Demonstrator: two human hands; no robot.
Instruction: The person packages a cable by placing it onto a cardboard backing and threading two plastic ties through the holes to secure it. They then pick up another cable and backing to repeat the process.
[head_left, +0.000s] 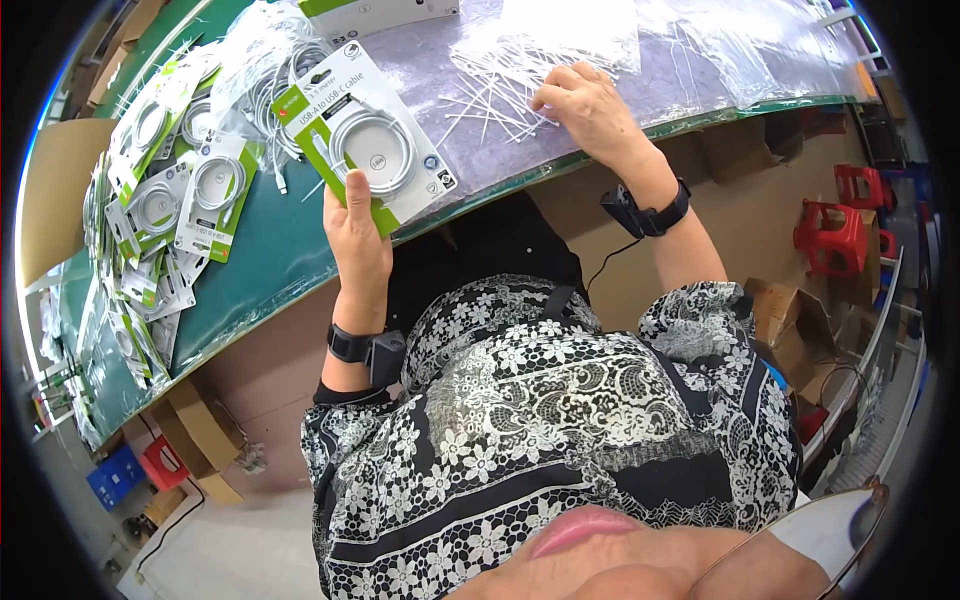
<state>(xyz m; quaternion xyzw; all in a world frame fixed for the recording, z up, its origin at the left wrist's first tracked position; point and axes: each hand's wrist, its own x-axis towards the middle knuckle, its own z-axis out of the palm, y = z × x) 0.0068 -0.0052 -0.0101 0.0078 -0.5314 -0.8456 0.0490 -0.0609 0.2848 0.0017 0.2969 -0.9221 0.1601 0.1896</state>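
Observation:
My left hand (358, 238) grips a cable package (420, 165), a green and white card with a coiled white cable on its front. The thumb lies over the card's lower edge, and the package is held tilted above the table. Over a loose pile of thin white ties (485, 95), my right hand (590, 118) has its fingers curled together, with the fingertips down at the pile's right side. Whatever is pinched there, if anything, is too small to make out.
Similar packages (215, 190) lie heaped on the green table (270, 245) at the left. Beside them is a bundle of white cables (275, 105) in clear plastic. A green and white box (385, 12) stands at the back. Red stools (832, 238) and an open carton (790, 315) are at the right.

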